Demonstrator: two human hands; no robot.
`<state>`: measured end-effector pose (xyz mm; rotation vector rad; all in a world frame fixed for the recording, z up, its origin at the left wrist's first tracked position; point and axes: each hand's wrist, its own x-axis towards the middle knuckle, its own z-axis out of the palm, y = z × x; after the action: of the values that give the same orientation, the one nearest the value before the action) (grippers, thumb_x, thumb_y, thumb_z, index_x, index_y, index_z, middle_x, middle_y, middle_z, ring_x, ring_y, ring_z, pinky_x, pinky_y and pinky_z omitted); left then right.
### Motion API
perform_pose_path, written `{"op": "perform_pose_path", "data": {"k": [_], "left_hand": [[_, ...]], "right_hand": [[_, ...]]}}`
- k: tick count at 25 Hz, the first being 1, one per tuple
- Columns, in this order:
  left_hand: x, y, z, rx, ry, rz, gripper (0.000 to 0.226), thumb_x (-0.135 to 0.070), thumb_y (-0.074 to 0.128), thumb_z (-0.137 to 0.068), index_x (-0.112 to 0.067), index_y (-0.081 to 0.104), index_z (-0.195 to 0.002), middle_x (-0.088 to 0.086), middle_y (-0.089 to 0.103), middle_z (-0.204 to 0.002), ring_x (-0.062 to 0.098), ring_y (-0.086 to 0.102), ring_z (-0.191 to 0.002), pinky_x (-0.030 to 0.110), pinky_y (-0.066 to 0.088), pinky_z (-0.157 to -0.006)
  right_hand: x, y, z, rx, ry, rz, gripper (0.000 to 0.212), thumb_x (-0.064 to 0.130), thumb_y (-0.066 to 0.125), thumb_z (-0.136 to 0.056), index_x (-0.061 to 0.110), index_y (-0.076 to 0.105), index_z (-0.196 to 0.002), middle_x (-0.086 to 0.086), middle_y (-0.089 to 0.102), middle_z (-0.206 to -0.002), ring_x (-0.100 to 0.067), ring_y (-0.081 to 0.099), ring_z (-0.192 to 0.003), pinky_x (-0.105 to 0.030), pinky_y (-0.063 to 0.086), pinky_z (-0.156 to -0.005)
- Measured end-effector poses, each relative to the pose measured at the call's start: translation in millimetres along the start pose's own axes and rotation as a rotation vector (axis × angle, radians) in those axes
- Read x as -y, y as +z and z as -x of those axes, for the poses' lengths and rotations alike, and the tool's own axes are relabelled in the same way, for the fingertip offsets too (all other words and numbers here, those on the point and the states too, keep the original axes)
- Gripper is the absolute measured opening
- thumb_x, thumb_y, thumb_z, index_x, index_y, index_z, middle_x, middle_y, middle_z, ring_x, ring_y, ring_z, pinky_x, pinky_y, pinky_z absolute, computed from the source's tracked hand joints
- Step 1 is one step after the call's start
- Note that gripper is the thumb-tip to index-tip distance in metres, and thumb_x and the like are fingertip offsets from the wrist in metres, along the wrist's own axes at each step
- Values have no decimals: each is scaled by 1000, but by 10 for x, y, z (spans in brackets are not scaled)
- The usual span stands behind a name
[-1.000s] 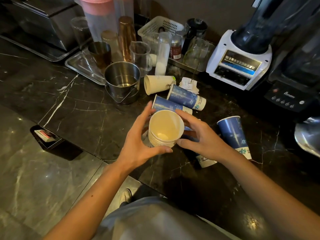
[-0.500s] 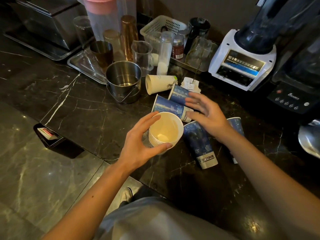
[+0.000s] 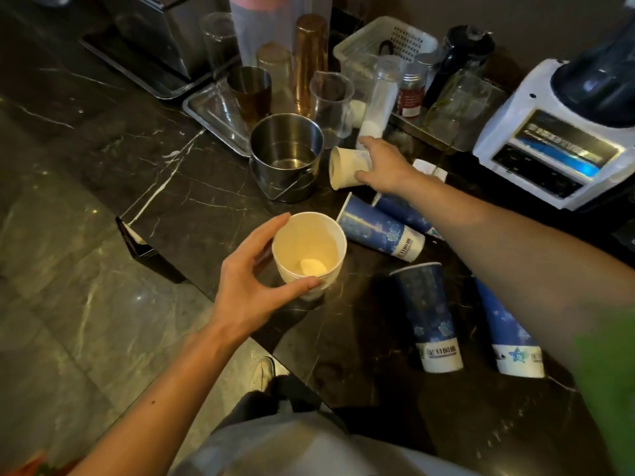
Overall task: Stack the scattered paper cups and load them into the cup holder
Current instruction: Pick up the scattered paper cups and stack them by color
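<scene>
My left hand [image 3: 252, 281] holds an upright stack of white paper cups [image 3: 309, 250] near the counter's front edge, thumb and fingers around its rim. My right hand [image 3: 385, 166] reaches far across and closes on a white paper cup [image 3: 347, 168] lying on its side beside the steel pail. Several blue paper cups lie on the black marble counter: one [image 3: 381, 231] on its side just right of the stack, another [image 3: 402, 209] partly under my forearm, and two more, one [image 3: 429, 317] and the other [image 3: 508, 338], nearer the front right. No cup holder is in view.
A steel pail [image 3: 287, 156] stands behind the stack. A metal tray [image 3: 209, 113] with glasses and shakers, a white basket [image 3: 385, 42] and jars line the back. A white blender base [image 3: 556, 139] sits at the right. The counter's edge drops to the floor at the left.
My right hand has left the stack, passed over the blue cups and reached the white cup by the pail. My left hand still holds the stack; the view has tilted.
</scene>
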<state>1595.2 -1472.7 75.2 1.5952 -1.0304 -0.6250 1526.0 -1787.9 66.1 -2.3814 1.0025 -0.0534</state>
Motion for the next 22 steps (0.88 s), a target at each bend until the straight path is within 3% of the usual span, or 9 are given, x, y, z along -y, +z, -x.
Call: {"op": "perform_pose_path", "data": {"k": [4, 8, 12, 16, 17, 19, 22], "left_hand": [[19, -20, -14, -10, -30, 27, 94, -29, 88, -66, -17, 41, -146, -12, 52, -144, 6, 50, -134, 27, 43, -109], [15, 75, -25, 33, -38, 59, 93, -19, 89, -65, -12, 42, -145, -5, 52, -144, 9, 50, -135, 27, 41, -110], [50, 51, -77, 59, 0, 53, 91, -19, 88, -66, -13, 42, -144, -7, 52, -144, 10, 50, -134, 28, 42, -109], [79, 44, -88, 97, 28, 74, 91, -29, 87, -67, -18, 42, -145, -8, 51, -145, 12, 49, -135, 35, 44, -111], [106, 33, -96, 90, 15, 75, 91, -32, 85, -67, -19, 42, -145, -7, 51, -145, 12, 49, -135, 36, 44, -111], [104, 27, -85, 92, 22, 81, 90, -36, 84, -67, -20, 41, -145, -7, 51, -145, 11, 49, -135, 39, 43, -111], [130, 26, -95, 87, 20, 74, 90, -37, 84, -68, -20, 42, -146, -7, 53, -144, 10, 51, -133, 41, 44, -110]], "right_hand": [[-53, 213, -426, 114, -117, 297, 97, 26, 80, -73, 12, 22, -150, -15, 39, -146, -35, 38, -135, -45, 34, -109], [-134, 159, -388, 55, -157, 491, 101, 33, 81, -72, 18, 20, -150, -16, 43, -142, -38, 44, -128, -53, 42, -99], [-124, -80, 43, -166, -194, 203, 103, 29, 79, -71, 19, 15, -152, -17, 37, -146, -39, 39, -132, -53, 42, -98], [137, -535, 887, -423, -306, -261, 102, 26, 82, -74, 13, 16, -151, -4, 31, -150, -17, 31, -140, -29, 30, -114], [250, -609, 1056, -453, -336, -358, 101, 24, 82, -75, 9, 17, -150, -4, 31, -148, -16, 32, -138, -28, 30, -115], [487, -719, 1439, -450, -419, -560, 95, 15, 81, -77, -1, 18, -146, -10, 34, -142, -19, 38, -133, -36, 38, -110], [743, -630, 1784, -229, -429, -815, 84, -1, 74, -74, -6, 22, -140, -11, 41, -131, -16, 47, -122, -30, 48, -94]]}}
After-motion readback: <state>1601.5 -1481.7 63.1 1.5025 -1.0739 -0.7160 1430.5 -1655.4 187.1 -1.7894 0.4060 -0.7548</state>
